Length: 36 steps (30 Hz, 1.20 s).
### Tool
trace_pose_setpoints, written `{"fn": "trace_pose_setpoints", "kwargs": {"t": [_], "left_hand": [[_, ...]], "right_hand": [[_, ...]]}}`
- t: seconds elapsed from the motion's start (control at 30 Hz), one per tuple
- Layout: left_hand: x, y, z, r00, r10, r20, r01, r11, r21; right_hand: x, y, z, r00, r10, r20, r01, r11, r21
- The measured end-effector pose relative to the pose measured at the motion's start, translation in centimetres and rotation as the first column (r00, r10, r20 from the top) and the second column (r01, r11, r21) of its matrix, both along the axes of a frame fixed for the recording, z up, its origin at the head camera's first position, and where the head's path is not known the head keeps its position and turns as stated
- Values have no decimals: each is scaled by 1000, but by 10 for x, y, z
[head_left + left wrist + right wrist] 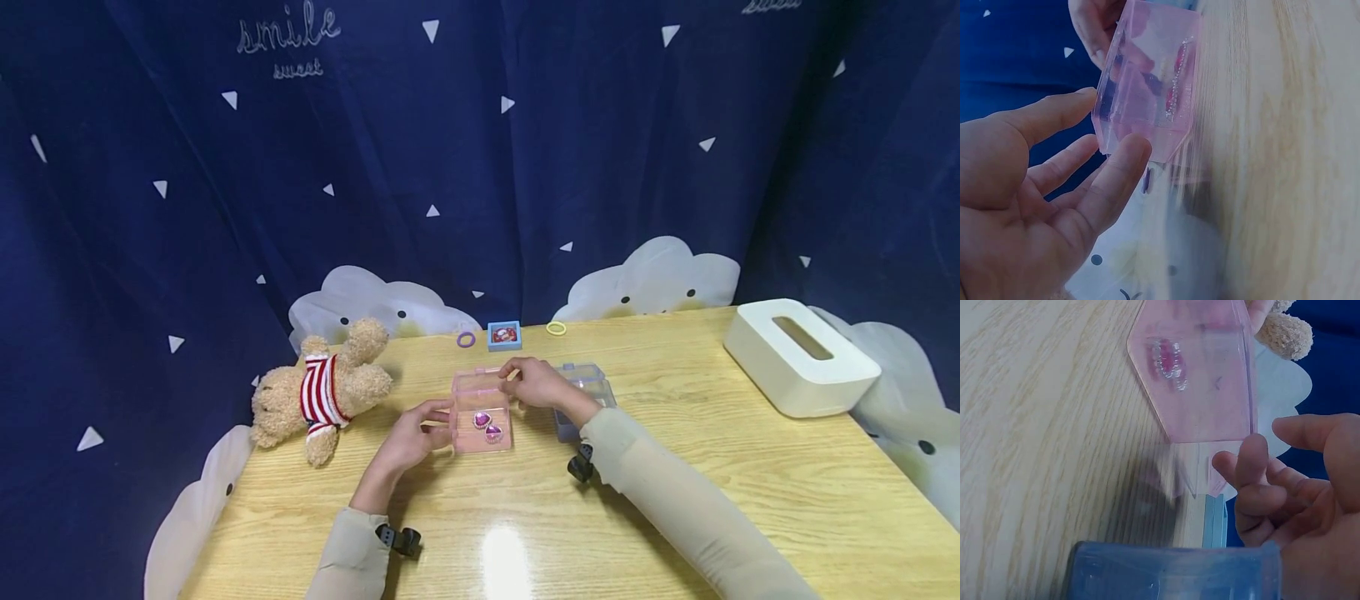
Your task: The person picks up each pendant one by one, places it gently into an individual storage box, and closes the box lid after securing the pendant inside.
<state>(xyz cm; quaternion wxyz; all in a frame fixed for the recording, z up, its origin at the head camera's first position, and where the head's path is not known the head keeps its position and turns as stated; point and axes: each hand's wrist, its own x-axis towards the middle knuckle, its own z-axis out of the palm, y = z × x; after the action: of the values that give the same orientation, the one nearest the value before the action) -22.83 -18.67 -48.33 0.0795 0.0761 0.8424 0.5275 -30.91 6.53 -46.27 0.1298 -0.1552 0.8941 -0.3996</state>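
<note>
On the table stands a transparent pink box with its lid raised at the back. Two magenta gems with sparkling silver edging lie inside it. My left hand is at the box's left side, thumb and fingers spread around its near corner in the left wrist view. Over at the lid's right edge is my right hand, with loosely bent fingers and a gap between thumb and index fingertip. A transparent blue box sits beneath the right wrist, partly hidden by it.
Behind the boxes lie a purple ring, a small blue tray with red contents, and a yellow ring. A teddy bear in a striped shirt lies left. A white tissue box stands right, before a dark blue curtain.
</note>
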Motion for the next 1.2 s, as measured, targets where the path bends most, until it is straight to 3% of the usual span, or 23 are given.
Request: {"fn": "trace_pose_setpoints", "kwargs": {"t": [0.2, 0.47, 1.0, 1.2], "left_hand": [[-1, -1, 0, 1000, -9, -17, 9, 1000, -5], [-1, -1, 1, 1000, -2, -26, 2, 1000, -12], [0, 0, 3, 1000, 14, -11, -14, 999, -33], [1, 0, 4, 1000, 12, -21, -13, 999, -42]], "right_hand": [[-3, 1, -1, 1000, 16, -12, -17, 999, -42], [-9, 2, -5, 998, -35, -58, 30, 996, -86], [-9, 1, -4, 991, -131, -20, 128, 986, -105], [-10, 1, -4, 992, -123, -40, 118, 987, -112]]}}
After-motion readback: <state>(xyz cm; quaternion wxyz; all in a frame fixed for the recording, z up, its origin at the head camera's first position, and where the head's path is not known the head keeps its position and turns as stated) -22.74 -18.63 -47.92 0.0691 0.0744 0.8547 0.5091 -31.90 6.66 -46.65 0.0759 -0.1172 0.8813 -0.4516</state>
